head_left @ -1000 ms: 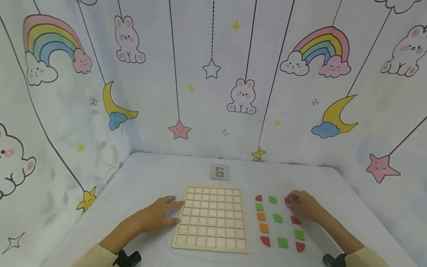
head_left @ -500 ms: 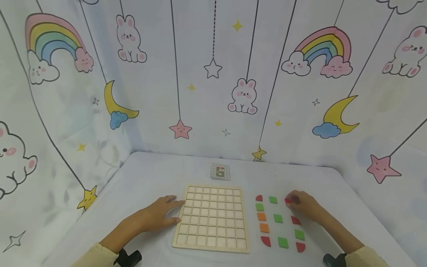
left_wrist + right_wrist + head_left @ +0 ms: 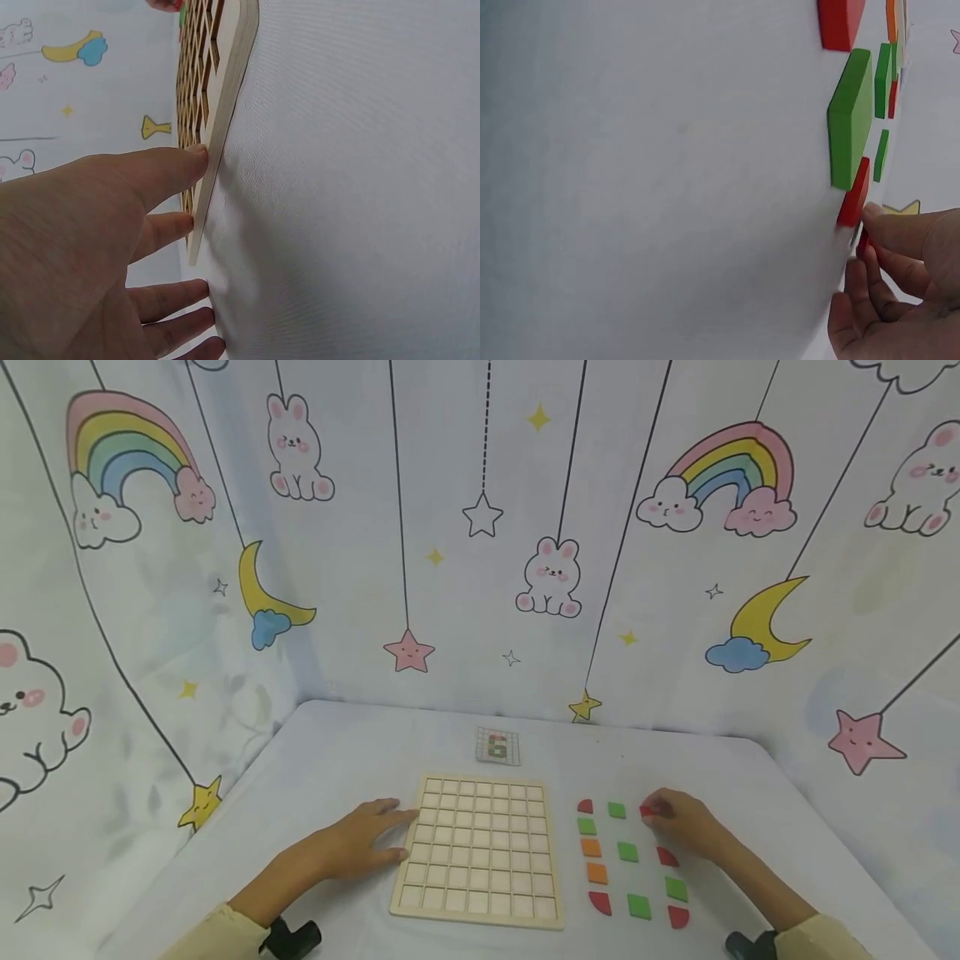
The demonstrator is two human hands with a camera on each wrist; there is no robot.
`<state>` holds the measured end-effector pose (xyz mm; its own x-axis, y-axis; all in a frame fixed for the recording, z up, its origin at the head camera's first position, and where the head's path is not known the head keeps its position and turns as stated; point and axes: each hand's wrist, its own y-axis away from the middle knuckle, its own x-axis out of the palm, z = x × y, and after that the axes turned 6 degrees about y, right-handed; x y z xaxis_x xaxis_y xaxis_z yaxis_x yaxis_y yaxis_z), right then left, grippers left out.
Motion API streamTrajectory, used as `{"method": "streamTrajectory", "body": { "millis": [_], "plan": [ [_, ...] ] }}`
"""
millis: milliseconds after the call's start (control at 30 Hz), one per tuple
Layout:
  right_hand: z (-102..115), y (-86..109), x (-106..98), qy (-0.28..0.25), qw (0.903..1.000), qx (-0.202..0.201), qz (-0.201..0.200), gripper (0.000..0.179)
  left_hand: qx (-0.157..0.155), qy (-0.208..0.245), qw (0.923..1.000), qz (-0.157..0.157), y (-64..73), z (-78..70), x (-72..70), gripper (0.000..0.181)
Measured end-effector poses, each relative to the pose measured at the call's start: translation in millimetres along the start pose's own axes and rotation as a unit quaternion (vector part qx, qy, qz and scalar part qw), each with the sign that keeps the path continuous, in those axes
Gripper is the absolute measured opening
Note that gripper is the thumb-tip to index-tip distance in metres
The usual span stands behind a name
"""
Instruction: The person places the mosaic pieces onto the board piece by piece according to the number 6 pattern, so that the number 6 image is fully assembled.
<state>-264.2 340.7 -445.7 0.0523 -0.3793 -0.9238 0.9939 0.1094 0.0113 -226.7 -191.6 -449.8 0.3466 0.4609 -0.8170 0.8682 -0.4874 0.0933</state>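
Left hand (image 3: 363,841) outstretched, right hand (image 3: 686,820) curled.

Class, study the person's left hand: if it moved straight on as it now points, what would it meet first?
Almost certainly the rectangular pale wooden grid board; the left hand has fingers at its left edge, though contact is hard to judge.

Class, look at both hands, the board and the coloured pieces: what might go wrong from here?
The right hand pinches a small red piece, which might slip. That hand could also nudge the neighbouring red piece. The left hand touches the board at its side, so a push might shift it.
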Motion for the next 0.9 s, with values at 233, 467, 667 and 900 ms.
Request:
{"method": "streamTrajectory", "body": {
  "millis": [233,467,667,900],
  "plan": [
    [20,-4.1,2,-0.011,0.9991,-0.038,-0.013,0.026,-0.001,-0.006,1.0000,0.000,-0.4,0.7,0.6,0.065],
    [49,-16.6,12,-0.010,0.9991,-0.039,-0.014,0.027,-0.010,-0.005,0.9999,0.001,0.0,-0.4,0.3,0.065],
    [83,-23.3,18,-0.024,0.9988,-0.043,0.004,0.024,-0.011,-0.002,0.9999,0.000,0.0,0.3,1.6,0.066],
    [115,-33.0,35,-0.031,0.9980,-0.048,0.026,0.022,-0.007,-0.005,1.0000,-0.002,0.7,1.9,3.0,0.065]
  ]
}}
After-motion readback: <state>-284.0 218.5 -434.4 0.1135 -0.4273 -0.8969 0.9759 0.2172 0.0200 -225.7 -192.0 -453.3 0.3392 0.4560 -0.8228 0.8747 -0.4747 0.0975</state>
